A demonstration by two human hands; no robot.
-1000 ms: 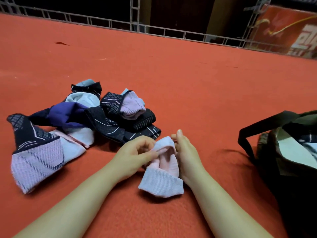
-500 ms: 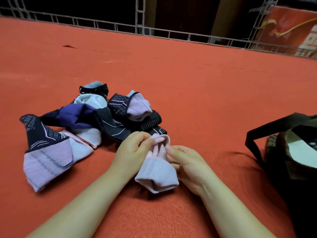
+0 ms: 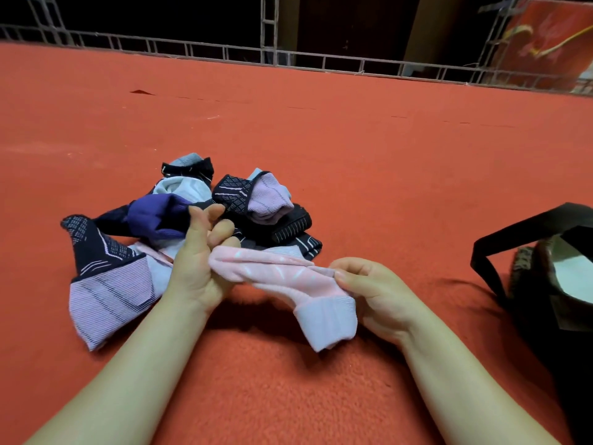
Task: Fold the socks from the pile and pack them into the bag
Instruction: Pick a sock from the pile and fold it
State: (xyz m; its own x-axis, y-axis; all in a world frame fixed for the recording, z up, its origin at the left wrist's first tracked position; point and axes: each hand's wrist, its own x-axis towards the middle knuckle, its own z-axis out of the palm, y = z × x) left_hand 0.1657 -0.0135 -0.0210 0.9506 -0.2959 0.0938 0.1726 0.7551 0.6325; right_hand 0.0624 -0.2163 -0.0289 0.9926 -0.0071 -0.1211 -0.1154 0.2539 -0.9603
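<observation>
A pink sock with a pale lilac cuff is stretched out sideways between my hands, just above the red carpet. My left hand grips its toe end, fingers curled around the fabric. My right hand pinches the heel end near the cuff, which hangs down. Behind my left hand lies the sock pile: dark patterned, purple, lilac and pale blue socks tangled together. The dark bag stands open at the right edge, with something white inside.
Red carpet covers the whole floor. A low metal railing runs along its far edge. A large lilac and dark sock lies flat at the left of the pile.
The pink sock was bunched upright between my hands. Now it is pulled out lengthwise: my left hand moved left and up with the toe, my right hand moved right with the heel.
</observation>
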